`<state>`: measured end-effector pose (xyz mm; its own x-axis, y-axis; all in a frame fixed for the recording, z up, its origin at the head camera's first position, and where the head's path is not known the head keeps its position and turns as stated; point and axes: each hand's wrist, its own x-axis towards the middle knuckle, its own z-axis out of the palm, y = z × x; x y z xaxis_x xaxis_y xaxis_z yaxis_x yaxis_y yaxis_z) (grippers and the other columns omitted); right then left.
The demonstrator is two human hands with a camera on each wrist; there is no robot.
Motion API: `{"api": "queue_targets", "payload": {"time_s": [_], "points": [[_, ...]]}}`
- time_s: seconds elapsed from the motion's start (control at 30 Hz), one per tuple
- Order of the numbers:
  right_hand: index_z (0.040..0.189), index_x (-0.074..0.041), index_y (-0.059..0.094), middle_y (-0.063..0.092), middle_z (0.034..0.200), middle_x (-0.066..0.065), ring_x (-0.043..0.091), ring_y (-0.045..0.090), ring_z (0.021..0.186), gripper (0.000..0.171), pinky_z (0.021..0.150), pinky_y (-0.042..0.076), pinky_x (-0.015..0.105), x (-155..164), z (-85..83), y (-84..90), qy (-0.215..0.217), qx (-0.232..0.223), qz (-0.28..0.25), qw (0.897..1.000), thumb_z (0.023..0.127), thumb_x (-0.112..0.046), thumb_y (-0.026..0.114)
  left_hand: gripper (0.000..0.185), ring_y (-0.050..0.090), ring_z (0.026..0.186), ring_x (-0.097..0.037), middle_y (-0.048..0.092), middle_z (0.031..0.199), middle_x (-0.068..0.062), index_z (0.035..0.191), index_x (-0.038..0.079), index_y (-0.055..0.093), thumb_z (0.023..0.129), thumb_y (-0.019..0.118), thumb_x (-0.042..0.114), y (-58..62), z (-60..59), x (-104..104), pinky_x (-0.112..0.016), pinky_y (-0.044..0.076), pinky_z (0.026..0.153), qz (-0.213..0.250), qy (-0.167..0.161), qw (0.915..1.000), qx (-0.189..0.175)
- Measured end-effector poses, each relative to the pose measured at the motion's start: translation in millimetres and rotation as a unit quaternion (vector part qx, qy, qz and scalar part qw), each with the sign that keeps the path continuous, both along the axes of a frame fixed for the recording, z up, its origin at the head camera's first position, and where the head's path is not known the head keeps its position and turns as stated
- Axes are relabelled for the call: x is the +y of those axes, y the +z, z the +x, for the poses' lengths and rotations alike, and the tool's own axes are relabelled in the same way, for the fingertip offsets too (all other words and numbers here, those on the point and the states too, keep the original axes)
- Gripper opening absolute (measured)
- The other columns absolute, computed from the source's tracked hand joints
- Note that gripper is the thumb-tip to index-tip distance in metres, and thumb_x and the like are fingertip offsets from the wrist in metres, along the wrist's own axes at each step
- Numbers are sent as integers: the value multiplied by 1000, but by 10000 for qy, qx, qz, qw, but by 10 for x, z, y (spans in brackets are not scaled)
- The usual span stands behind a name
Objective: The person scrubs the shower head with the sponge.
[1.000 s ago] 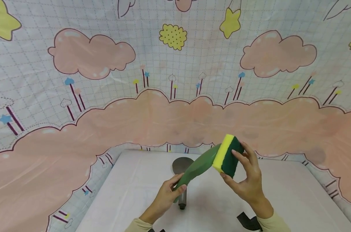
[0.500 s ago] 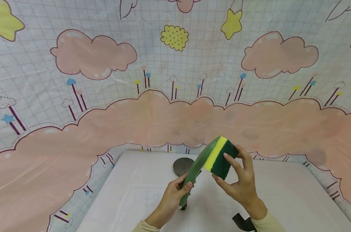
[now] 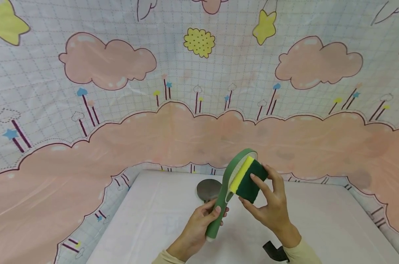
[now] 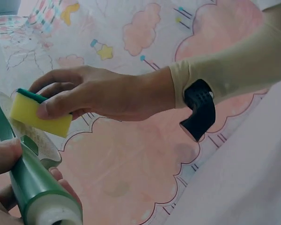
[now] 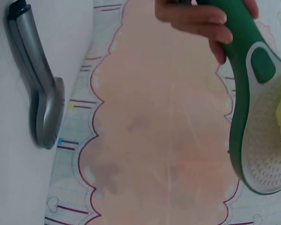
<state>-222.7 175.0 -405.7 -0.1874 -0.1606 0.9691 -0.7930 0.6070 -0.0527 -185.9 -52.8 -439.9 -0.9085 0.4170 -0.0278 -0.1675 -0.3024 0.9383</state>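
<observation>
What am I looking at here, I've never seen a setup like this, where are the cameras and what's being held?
There's no machine here, just a person's two bare hands. The wide picture comes from a camera worn on the head, looking forward and down. The two closer ones come from cameras on the left and right wrists.

The left hand grips a green shower head by its handle. The right hand holds a yellow and green sponge, yellow side toward the pale spray face. A grey shower head lies on the white table. Behind is a backdrop printed with clouds and stars.
</observation>
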Motion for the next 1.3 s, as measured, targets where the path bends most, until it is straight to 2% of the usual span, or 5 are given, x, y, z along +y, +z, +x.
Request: {"api": "queue_targets", "payload": {"time_s": [0.17, 0.37, 0.63, 0.87, 1.3], "points": [[121, -3, 65, 48, 135, 34, 45, 45, 122, 64, 110, 33, 21, 85, -91, -26, -274, -144, 66, 9995, 87, -57, 65, 56, 64, 100, -10, 70, 108, 1, 145, -1, 43, 100, 57, 28, -19, -18, -43, -23, 51, 83, 119, -97, 9998, 117], [123, -6, 65, 47, 138, 32, 43, 43, 126, 65, 111, 30, 19, 148, -113, -81, -475, -436, 109, 9979, 87, -59, 64, 57, 64, 99, -9, 70, 109, 0, 145, 0, 42, 100, 56, 31, -31, -18, -60, -23, 51, 82, 150, -258, 9995, -30], [124, -6, 65, 47, 139, 32, 44, 44, 125, 65, 109, 32, 20, 196, -120, -85, -544, -446, 83, 9975, 86, -59, 64, 60, 63, 98, -9, 69, 111, -3, 146, -1, 41, 100, 55, 35, -42, -10, -63, -22, 51, 80, 270, -278, 9991, -155], [123, -6, 65, 46, 141, 30, 44, 43, 125, 66, 107, 31, 21, 218, -85, -122, -601, -576, 76, 9965, 86, -60, 63, 58, 61, 97, -9, 68, 109, 0, 143, -2, 43, 101, 53, 36, -44, -13, -77, -22, 51, 80, 443, -313, 9981, -296], [124, -7, 66, 46, 141, 30, 42, 43, 126, 67, 108, 29, 19, 189, -67, -196, -482, -797, 62, 9956, 85, -61, 64, 56, 59, 98, -9, 68, 109, 1, 140, -3, 44, 102, 49, 39, -13, -13, -111, -22, 50, 81, 739, -352, 9959, -386]]}}
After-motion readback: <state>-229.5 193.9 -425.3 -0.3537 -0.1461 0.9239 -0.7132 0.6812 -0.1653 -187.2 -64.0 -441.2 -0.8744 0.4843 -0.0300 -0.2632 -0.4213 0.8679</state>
